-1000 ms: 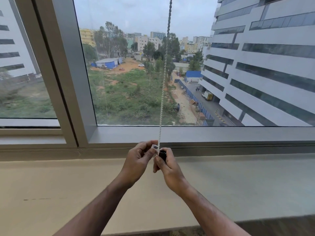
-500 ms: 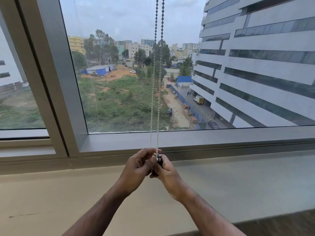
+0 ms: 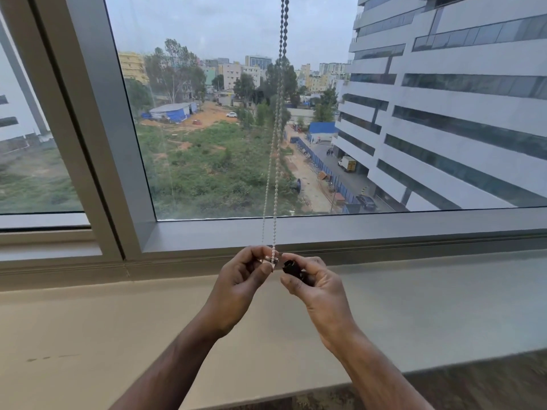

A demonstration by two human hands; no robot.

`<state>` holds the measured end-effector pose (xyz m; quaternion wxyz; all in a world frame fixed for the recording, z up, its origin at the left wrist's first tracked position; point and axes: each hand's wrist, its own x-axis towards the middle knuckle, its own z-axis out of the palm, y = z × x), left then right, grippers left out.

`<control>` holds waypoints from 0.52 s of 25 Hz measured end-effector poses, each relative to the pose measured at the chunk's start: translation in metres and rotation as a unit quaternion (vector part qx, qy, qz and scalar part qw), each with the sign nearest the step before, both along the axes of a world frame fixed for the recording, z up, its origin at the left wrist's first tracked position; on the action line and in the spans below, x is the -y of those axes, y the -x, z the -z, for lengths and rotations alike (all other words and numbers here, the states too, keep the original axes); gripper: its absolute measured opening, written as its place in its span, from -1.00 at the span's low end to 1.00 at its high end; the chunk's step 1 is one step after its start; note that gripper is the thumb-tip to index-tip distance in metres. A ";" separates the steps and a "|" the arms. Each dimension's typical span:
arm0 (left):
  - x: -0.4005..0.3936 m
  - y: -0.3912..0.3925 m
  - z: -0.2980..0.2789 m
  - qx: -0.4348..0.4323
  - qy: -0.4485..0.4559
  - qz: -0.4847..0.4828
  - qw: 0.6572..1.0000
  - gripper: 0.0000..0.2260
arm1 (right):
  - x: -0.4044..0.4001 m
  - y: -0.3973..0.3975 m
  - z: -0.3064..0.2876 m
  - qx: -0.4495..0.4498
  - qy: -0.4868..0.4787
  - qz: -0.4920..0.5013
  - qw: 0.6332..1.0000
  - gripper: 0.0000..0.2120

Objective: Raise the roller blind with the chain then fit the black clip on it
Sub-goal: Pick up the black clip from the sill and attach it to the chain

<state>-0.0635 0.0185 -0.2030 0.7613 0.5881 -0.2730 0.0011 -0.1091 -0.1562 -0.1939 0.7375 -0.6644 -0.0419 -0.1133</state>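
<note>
Black clip: small dark part pinched in the fingertips of the right hand, just right of the chain's bottom end and not yet on it; it hangs in the air above the back edge of the window sill.
Bead chain: two strands of the roller-blind loop hang side by side in front of the glass, converging downward to the hands; they look pale below and dark against the sky.
Left hand: thumb and forefinger closed narrowly on the bottom of the chain loop, where a small pale or metallic piece shows; what that piece is cannot be told.
Roller blind: no fabric in view, so it appears already raised; the step in hand is judged to be fitting the clip.
Doing the step well: keep the loop end steady and lightly taut with the left hand, turn the clip's opening toward the beads, and press it on squarely so that it seats between beads, not on one.
Window frame: its lower rail runs just behind the hands, near the knuckles, so room toward the glass is short.
Open room: the sill is bare and broad to both sides and toward its near edge, and the space above the hands is free but for the chain.
</note>
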 end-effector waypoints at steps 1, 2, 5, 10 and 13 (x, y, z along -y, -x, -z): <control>0.000 0.001 0.000 -0.003 0.001 0.000 1.000 -0.86 | 0.001 0.005 -0.003 0.010 0.018 0.009 1.000 -0.67; 0.000 0.002 0.000 -0.006 0.000 0.000 1.000 -0.86 | 0.002 0.010 -0.005 0.017 0.029 0.016 0.999 -0.68; 0.002 0.005 -0.002 -0.004 -0.001 0.006 1.000 -0.82 | 0.002 0.019 -0.008 0.033 0.071 0.044 0.996 -0.70; 0.002 0.010 -0.006 0.008 -0.008 0.002 1.000 -0.79 | 0.001 0.023 -0.009 0.066 0.113 0.068 0.989 -0.66; 0.002 0.012 -0.009 0.017 -0.015 0.002 1.000 -0.78 | -0.001 0.023 -0.011 0.096 0.124 0.067 0.985 -0.64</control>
